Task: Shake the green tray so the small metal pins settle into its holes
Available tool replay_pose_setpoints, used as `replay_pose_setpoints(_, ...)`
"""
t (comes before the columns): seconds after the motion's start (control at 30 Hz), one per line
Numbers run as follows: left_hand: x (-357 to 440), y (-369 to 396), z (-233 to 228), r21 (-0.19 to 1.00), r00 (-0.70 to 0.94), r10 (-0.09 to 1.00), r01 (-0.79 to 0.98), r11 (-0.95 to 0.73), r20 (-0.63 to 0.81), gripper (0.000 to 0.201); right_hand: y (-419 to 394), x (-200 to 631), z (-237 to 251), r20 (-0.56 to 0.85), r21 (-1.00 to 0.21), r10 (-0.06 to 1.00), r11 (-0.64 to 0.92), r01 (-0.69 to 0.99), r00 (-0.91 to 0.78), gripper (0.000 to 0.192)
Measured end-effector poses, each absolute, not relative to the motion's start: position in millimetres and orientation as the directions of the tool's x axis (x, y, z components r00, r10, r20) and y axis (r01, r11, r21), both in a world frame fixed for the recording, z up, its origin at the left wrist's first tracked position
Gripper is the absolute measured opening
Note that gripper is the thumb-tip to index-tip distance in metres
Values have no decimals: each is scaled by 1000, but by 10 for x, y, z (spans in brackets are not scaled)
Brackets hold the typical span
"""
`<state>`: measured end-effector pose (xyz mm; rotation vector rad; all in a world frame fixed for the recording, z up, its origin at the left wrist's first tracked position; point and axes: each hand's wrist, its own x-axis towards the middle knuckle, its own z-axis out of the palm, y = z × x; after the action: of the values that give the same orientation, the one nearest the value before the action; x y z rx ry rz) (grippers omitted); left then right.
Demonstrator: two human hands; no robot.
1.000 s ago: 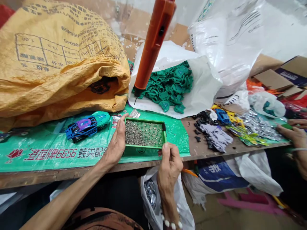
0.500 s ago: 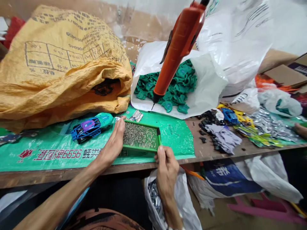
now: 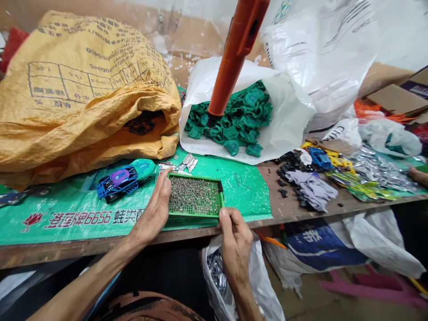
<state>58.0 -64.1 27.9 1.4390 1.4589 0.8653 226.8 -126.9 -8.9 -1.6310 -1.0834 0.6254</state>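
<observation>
A green tray [image 3: 197,216] with rows of small holes lies over the green sheet near the table's front edge, with many small screws [image 3: 192,194] heaped in it. My left hand [image 3: 154,209] rests along the tray's left end, its fingers stretched out and flat against the side. At the front right corner, my right hand [image 3: 234,234] pinches the tray between thumb and curled fingers. Left of the tray sits a toy car [image 3: 125,179] in blue, purple and green. Above and behind the tray hangs an orange electric screwdriver [image 3: 230,62], its tip hard to make out.
A yellow woven sack [image 3: 83,107] fills the back left. Behind the tray, a white bag [image 3: 290,116] spills green plastic parts [image 3: 234,129]. Loose parts and grey gloves [image 3: 314,189] lie to the right. Another person's hand [image 3: 417,176] shows at the right edge.
The tray looks more level, and its screws have shifted, baring holes along the front. The screwdriver has swung up and left in view. Both hands keep their places at the tray.
</observation>
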Motion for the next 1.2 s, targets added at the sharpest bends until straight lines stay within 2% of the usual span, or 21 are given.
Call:
replay_pose_setpoints(0.43,511,-614,298,938,30,1000,346,-5,-6,74,-1202,2204,-22,108,-944,891,-48,327,442,37)
replay_pose_setpoints(0.67,464,-620,363,930,31,996,361,64,-81,72,-1182,2181,-62,38,-960,910,-81,269,412,40)
replay_pose_setpoints(0.77,458,-605,366,920,17,991,375,113,-129,72,-1168,2175,-41,66,-960,895,-63,272,440,42)
replay_pose_setpoints(0.97,458,-591,335,929,6,994,358,96,-105,81,-1185,2166,-76,35,-965,904,-81,250,426,42)
replay_pose_setpoints(1.2,401,-634,331,928,20,991,354,113,-129,79,-1232,2129,-109,28,-964,916,-80,252,400,41)
